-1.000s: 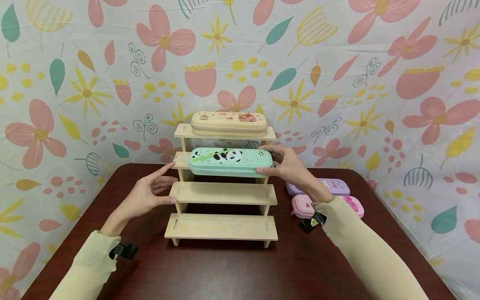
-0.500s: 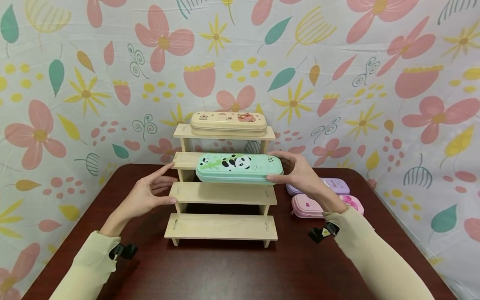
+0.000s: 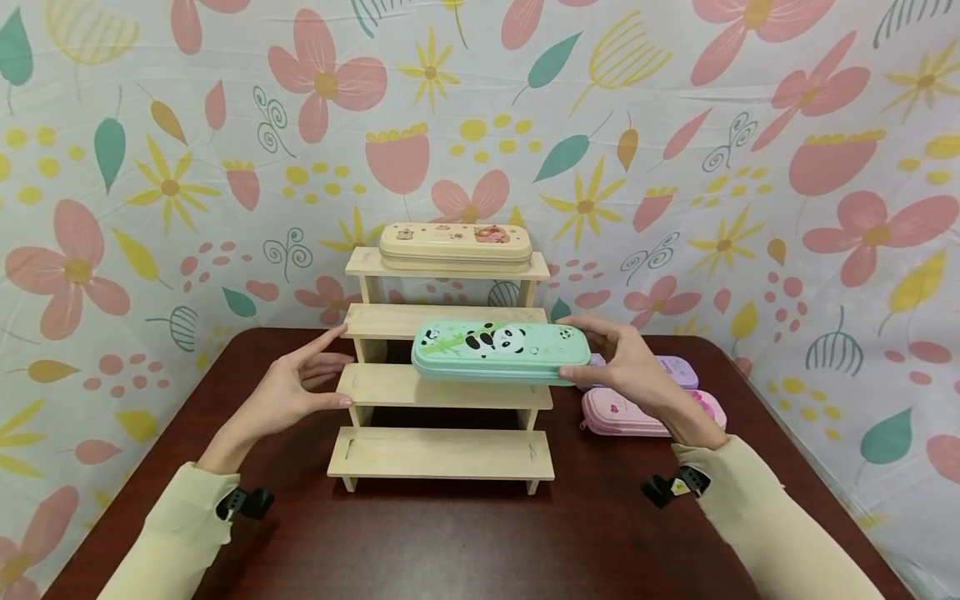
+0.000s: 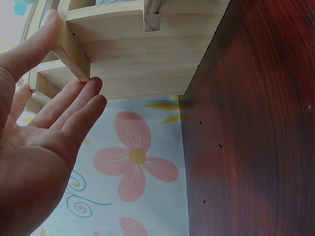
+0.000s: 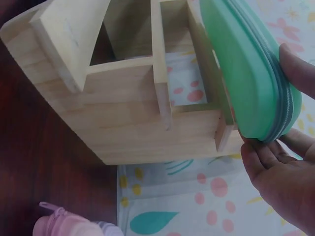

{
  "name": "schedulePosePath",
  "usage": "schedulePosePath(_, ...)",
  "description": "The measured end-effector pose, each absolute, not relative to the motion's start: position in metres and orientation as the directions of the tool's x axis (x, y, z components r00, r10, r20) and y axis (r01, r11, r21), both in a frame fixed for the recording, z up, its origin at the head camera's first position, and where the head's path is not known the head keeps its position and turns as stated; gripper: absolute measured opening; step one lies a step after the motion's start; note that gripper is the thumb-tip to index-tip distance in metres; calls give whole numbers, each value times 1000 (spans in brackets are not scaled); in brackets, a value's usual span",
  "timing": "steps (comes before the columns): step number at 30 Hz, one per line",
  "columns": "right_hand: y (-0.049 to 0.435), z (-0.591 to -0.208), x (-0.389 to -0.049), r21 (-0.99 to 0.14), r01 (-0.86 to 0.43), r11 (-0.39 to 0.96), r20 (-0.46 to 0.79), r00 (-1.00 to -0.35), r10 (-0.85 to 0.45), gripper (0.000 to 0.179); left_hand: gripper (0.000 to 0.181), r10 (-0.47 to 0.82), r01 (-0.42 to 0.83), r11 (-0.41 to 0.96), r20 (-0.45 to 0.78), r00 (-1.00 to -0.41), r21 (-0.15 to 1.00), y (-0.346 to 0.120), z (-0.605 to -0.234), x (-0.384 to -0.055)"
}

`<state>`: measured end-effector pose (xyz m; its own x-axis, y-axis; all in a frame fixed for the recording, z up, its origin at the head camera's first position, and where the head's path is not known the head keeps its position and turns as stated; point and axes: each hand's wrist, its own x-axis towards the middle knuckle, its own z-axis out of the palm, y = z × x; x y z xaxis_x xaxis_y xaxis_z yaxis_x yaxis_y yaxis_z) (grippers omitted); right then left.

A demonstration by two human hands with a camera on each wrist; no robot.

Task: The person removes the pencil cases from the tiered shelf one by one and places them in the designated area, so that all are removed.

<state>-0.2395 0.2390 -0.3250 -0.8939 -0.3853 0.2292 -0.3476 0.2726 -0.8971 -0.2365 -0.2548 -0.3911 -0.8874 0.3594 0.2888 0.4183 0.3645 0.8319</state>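
Observation:
A mint-green pencil case (image 3: 498, 350) with a panda print is held tilted in front of the stepped wooden display stand (image 3: 442, 454), off its tiers. My right hand (image 3: 626, 367) grips the case's right end, thumb in front and fingers behind. In the right wrist view, thumb and fingers of my right hand (image 5: 285, 182) lie either side of the zipped end of the green case (image 5: 246, 69). My left hand (image 3: 288, 387) touches the stand's left side, fingers spread. In the left wrist view, thumb and fingertips of my left hand (image 4: 44, 142) meet a board end (image 4: 71, 51).
A cream pencil case (image 3: 456, 247) lies on the stand's top tier. Right of the stand, a pink pencil case (image 3: 622, 414) and a purple pencil case (image 3: 678, 371) rest on the dark table (image 3: 465, 542). A flower-print cloth (image 3: 480, 108) hangs behind.
My right hand has taken the green pencil case off the second tier, moving it right, forward and lower in view. My left hand stays at the stand's side.

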Motion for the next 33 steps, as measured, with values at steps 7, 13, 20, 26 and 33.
schedulePosePath(7, 255, -327, -228, -895, -361, 261, 247, -890, -382, 60, 105, 353, 418, 377, 289, -890, 826, -255, -391, -237)
schedulePosePath(13, 270, -329, -217, -888, -370, 275, 258, -893, -369, 61, 105, 351, 415, 377, 287, -892, 828, -254, -391, -237)
schedulePosePath(20, 286, -333, -207, -880, -371, 297, 254, -895, -368, 62, 104, 351, 413, 378, 284, -892, 829, -254, -391, -237)
schedulePosePath(26, 301, -340, -201, -862, -402, 308, 276, -883, -381, 61, 104, 355, 419, 377, 288, -889, 826, -254, -391, -238)
schedulePosePath(33, 319, -349, -193, -850, -439, 291, 306, -861, -406, 67, 104, 356, 423, 380, 293, -888, 822, -255, -391, -237)
